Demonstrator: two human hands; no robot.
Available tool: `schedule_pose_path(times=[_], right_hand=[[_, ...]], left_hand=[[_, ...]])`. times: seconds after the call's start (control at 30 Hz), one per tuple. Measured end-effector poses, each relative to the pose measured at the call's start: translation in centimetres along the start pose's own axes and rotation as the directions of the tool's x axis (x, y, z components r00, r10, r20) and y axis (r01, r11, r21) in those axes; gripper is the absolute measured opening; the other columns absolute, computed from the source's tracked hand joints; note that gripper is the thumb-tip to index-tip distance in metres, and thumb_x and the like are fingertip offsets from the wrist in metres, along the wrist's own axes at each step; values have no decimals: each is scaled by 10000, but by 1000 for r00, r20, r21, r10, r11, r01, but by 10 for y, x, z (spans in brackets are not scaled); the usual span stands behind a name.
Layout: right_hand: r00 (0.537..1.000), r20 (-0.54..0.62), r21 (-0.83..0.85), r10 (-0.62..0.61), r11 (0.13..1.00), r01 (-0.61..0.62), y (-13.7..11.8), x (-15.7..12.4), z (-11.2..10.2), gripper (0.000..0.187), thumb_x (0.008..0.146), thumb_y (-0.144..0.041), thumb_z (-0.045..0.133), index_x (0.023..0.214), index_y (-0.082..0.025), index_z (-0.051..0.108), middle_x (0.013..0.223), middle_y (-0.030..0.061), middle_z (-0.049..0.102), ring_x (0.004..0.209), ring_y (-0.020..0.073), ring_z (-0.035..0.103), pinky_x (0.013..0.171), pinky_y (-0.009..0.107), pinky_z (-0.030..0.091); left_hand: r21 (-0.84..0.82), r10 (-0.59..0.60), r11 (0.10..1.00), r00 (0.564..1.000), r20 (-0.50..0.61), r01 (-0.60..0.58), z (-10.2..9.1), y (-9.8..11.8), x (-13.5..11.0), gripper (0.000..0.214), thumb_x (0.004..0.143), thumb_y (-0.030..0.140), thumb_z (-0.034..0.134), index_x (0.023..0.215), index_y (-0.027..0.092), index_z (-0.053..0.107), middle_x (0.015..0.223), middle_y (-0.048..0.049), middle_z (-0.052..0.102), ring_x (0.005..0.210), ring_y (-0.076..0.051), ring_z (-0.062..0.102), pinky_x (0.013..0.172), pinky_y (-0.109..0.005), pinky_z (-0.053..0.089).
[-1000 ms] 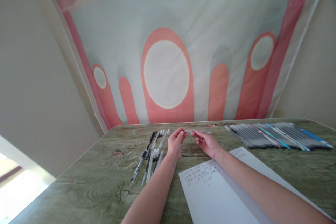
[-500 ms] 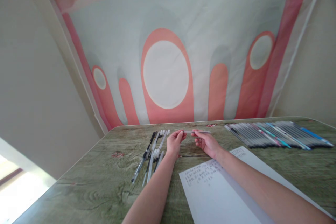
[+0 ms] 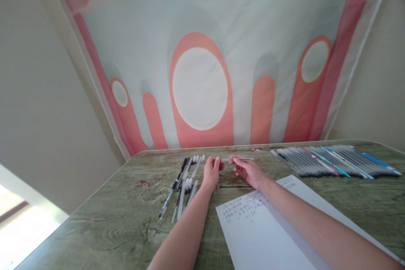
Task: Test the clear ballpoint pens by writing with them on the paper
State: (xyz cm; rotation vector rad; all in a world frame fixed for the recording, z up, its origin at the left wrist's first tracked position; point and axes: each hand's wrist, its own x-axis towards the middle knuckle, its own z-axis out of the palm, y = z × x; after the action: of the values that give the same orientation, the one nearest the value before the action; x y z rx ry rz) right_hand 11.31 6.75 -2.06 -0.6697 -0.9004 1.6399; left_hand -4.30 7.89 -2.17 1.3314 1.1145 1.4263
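A slim, see-through pen [image 3: 226, 160] lies level between my two hands, just above the table. At its left end, my left hand [image 3: 213, 169] pinches it between thumb and fingers. My right hand [image 3: 248, 171] grips it farther along, and its thin tip sticks out to the right past the fingers. Left of my left hand lies a loose group of pens [image 3: 181, 192], some clear, some black, some with white caps. Beneath my right forearm is a white paper sheet [image 3: 256, 232] with rows of dark handwriting near its top.
A long row of pens [image 3: 332, 162], mostly clear with a few blue, teal and pink ones, lies side by side at the back right. The wood-patterned table [image 3: 110, 211] reaches back to a wall hanging [image 3: 202, 88] with pink shapes.
My left hand has shifted slightly to the right along the pen, nearer to my right hand. My right hand has hardly moved.
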Motion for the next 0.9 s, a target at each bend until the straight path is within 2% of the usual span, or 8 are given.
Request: schedule_pose_path(times=[0.13,0.37,0.5,0.73,0.83,0.9], right_hand=[[1000,7,-22,-2,1000,2,0,-1,1,240,696,-266,650,922,-187,638,826,32,662,549,78,567,425,168,463],[1000,-25,-41,-10,999,9,1,0,-2,232,703,-314,643,878,-163,653,822,45,666,542,63,550,436,158,464],[996,-85,-38,-8,999,5,3,3,-3,227,682,-316,662,813,-131,658,748,49,666,502,53,527,429,150,460],[990,-138,22,8,1000,-5,3,7,-5,222,664,-322,681,752,-121,647,637,24,646,439,45,501,393,141,447],[985,-170,62,26,998,-16,3,9,-6,193,673,-301,677,758,-131,644,623,14,644,426,41,500,389,133,449],[983,-182,78,37,997,-23,3,9,-7,182,683,-288,669,781,-137,645,628,12,646,427,41,504,393,131,453]], left_hand=[[191,21,981,999,30,-27,-2,2,-3,366,781,524,409,682,178,469,595,10,529,529,-106,479,542,-230,383],[329,35,942,995,92,-64,-4,2,-4,446,819,538,294,624,172,459,551,17,491,501,-98,427,530,-223,327],[360,51,928,991,126,-94,-2,7,-6,457,831,521,274,595,168,442,533,24,453,513,-95,408,548,-220,321],[399,182,892,976,116,-214,4,18,-14,344,836,473,337,668,183,416,613,29,420,604,-105,398,600,-220,319],[362,170,909,976,133,-207,7,17,-18,334,831,485,343,712,189,443,641,15,452,624,-118,416,619,-231,324],[325,157,928,982,102,-182,8,14,-18,366,830,505,326,702,188,457,639,-2,471,620,-129,428,618,-243,324]])
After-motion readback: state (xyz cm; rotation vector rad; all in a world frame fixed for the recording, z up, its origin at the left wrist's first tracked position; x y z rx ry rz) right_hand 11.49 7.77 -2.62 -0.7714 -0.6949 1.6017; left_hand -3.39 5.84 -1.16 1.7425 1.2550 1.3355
